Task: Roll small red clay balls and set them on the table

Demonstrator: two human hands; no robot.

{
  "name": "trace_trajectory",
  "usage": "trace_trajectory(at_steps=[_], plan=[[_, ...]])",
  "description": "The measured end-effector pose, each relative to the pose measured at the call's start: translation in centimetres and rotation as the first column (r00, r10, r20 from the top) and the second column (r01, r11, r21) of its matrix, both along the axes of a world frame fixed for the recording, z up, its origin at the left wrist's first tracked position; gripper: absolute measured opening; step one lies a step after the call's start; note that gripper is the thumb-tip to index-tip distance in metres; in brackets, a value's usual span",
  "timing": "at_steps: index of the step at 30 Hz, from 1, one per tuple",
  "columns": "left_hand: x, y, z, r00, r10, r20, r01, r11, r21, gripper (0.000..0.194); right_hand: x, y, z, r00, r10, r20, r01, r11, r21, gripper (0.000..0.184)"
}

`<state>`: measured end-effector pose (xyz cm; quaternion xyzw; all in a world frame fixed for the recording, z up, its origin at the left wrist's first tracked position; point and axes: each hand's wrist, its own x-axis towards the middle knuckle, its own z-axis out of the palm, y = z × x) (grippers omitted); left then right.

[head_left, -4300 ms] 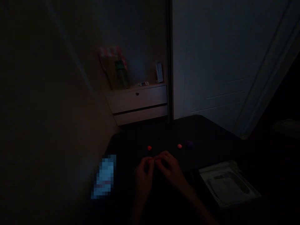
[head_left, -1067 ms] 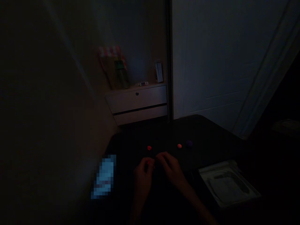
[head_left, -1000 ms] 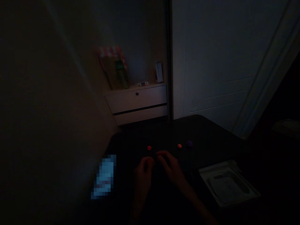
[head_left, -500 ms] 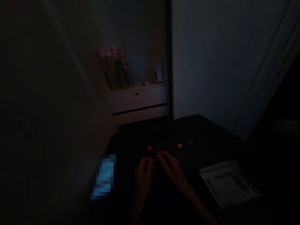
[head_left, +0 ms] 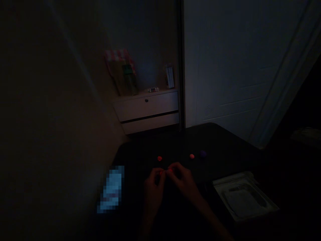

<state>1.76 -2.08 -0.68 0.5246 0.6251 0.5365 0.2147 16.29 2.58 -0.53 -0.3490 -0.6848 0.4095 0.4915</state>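
Small red material (head_left: 171,170) shows at the fingertips of both hands, right in the grip; it is too dark to tell whether it is one piece or two. The left hand (head_left: 152,184) and right hand (head_left: 185,177) each have thumb and fingers pinched together on it, tips just beside each other, probably because something so small is best controlled by fingertips from both sides. Just beyond the grip, a red lump (head_left: 159,158) lies on the bench (head_left: 223,140); farther out and right of it sit a pink ball (head_left: 192,156) and a purple ball (head_left: 203,154), seemingly set there to stay within reach yet out of the fingers' way. Nearer the wearer and well right of the grip lies a pale packet (head_left: 244,195); well left glows a pixelated blue patch (head_left: 111,189)
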Motion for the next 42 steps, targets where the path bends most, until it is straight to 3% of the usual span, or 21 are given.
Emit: trace_trajectory(at_steps=[12, 19, 25, 42], plan=[[0.0, 0.2, -0.2, 1.000, 0.012, 0.018, -0.012, 1.000, 0.005, 0.042, 0.0, -0.1, 0.1, 1.000, -0.016, 0.015, 0.016, 1.000, -0.001, 0.049], [0.0, 0.2, -0.2, 0.995, 0.023, 0.093, -0.028, 0.998, 0.047, 0.051, 0.0, -0.1, 0.3, 1.000, -0.011, -0.001, 0.011, 1.000, 0.008, 0.033], [0.0, 0.2, -0.5, 0.993, 0.060, 0.097, -0.071, 0.990, 0.121, 0.040, -0.1, 0.3, -0.3, 0.999, -0.035, -0.035, 0.036, 0.999, 0.025, 0.023], [-0.4, 0.4, -1.1, 0.998, 0.054, 0.031, -0.057, 0.995, 0.080, 0.030, -0.1, 0.5, -0.8, 0.996, -0.017, -0.092, 0.018, 1.000, 0.006, 0.028]])
